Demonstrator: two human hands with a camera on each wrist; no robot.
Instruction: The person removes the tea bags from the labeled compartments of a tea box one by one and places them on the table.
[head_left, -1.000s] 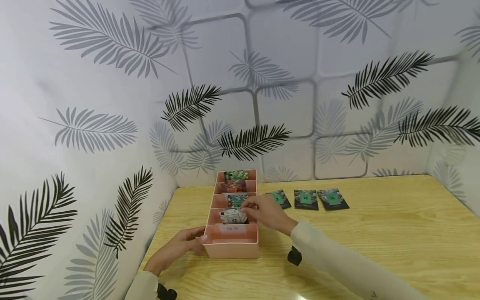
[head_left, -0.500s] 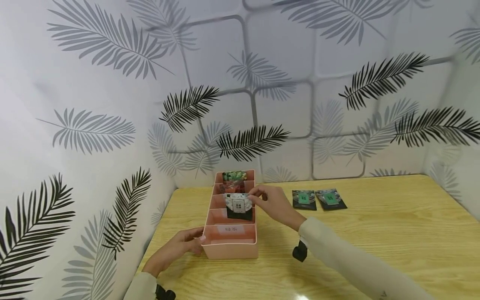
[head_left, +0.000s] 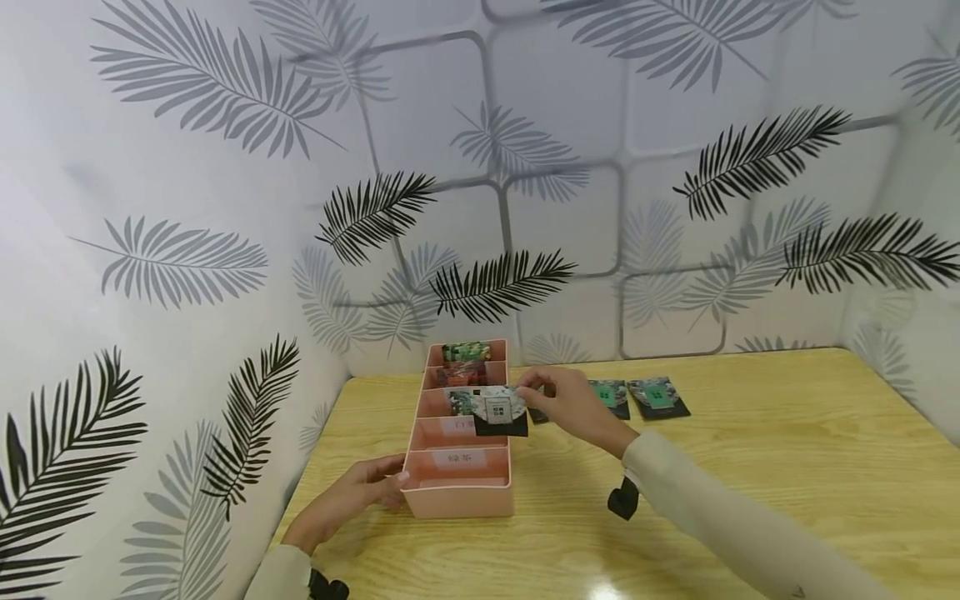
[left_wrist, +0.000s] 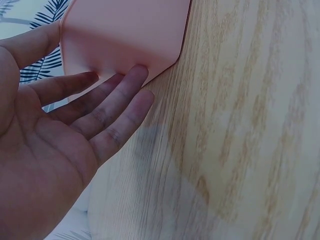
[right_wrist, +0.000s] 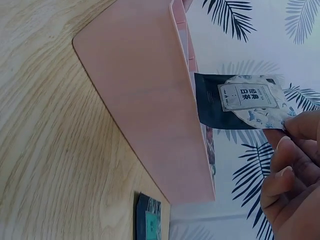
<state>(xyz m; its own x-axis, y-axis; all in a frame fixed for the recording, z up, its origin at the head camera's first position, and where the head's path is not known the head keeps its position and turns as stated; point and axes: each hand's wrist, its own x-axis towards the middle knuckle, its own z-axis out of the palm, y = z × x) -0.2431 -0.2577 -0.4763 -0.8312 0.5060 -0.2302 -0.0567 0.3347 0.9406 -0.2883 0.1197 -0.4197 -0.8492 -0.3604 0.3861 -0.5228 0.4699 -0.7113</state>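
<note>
My right hand (head_left: 573, 408) pinches a tea sachet (head_left: 501, 412) by its upper corner, holding it above the right rim of a pink divided box (head_left: 461, 502). The sachet has a white patterned top, a pale label and a dark lower part, clear in the right wrist view, where the sachet (right_wrist: 247, 101) overlaps the rim. At the box's near left corner, my left hand (head_left: 367, 487) touches the wall. Its fingers (left_wrist: 120, 105) look fairly straight against the pink side in the left wrist view.
The box's back compartments hold green sachets (head_left: 467, 352), red sachets (head_left: 461, 375) and a dark patterned sachet (head_left: 460, 403). White labels with writing mark the front dividers. Dark sachets with green labels (head_left: 658, 397) lie on the wooden table (head_left: 750, 467) to the right. A patterned wall covering stands behind.
The right hand has lifted the white-topped sachet out of the second compartment from the front and carried it right, over the box's rim. The left hand stays at the box corner.
</note>
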